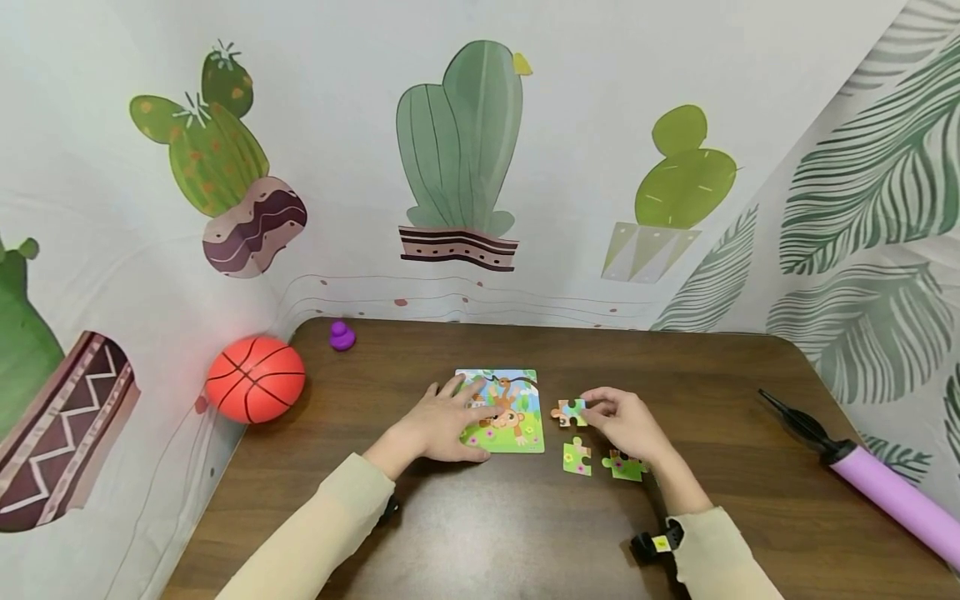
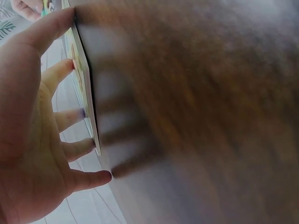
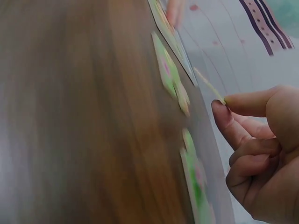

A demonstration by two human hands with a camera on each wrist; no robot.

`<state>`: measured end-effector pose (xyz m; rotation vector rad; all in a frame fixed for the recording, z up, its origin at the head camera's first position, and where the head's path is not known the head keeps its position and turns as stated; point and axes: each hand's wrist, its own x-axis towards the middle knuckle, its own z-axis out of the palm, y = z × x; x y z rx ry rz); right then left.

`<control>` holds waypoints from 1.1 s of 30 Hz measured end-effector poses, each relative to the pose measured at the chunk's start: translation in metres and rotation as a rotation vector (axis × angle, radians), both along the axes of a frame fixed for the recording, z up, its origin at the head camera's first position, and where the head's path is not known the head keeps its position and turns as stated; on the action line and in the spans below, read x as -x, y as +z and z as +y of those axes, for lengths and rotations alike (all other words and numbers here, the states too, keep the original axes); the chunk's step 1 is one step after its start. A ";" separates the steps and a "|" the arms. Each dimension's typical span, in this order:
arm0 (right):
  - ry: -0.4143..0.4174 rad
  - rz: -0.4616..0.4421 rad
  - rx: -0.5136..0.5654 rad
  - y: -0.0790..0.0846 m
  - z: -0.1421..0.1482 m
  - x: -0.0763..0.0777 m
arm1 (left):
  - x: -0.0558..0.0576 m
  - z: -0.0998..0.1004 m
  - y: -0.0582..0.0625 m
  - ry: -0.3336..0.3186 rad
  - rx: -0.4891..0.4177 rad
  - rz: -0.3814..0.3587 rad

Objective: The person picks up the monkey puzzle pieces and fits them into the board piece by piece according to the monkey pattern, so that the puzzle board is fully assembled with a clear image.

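Note:
A square monkey puzzle board (image 1: pixel 528 433) lies on the table, printed with a monkey on green and blue. My left hand (image 1: pixel 444 425) rests on its left part with fingers spread, covering some of the picture; the left wrist view shows straight fingertips (image 2: pixel 86 145) touching along the board. Right of the board, my right hand (image 1: pixel 622 421) pinches a puzzle piece (image 1: pixel 570 412) between thumb and forefinger. In the right wrist view that piece (image 3: pixel 209 86) appears edge-on, lifted off the table. Two more pieces lie below it: a green one (image 1: pixel 577 457) and another green one (image 1: pixel 624 467) near the right wrist.
On the brown table (image 1: pixel 480 533), a purple toy (image 1: pixel 342 336) stands at the back left. An orange-red basketball (image 1: pixel 256 380) is at the left edge. A pink pump (image 1: pixel 892 492) with a black nozzle lies at the right. Behind hangs a cactus-print cloth (image 1: pixel 577 167).

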<state>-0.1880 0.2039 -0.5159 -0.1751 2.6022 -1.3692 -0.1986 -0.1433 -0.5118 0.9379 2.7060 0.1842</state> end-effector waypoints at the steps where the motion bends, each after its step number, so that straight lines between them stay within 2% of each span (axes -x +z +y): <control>1: 0.009 0.000 0.000 -0.001 -0.005 0.001 | 0.000 0.000 0.000 0.000 -0.001 -0.001; 8: 0.034 -0.034 0.035 -0.005 -0.035 0.005 | 0.000 0.000 0.001 0.001 0.003 -0.009; 16: 0.019 -0.122 0.092 -0.009 -0.050 0.008 | -0.001 0.000 0.001 0.002 -0.002 -0.016; 33: 0.011 -0.104 0.026 -0.006 -0.067 0.013 | -0.001 0.000 0.002 0.002 0.020 -0.015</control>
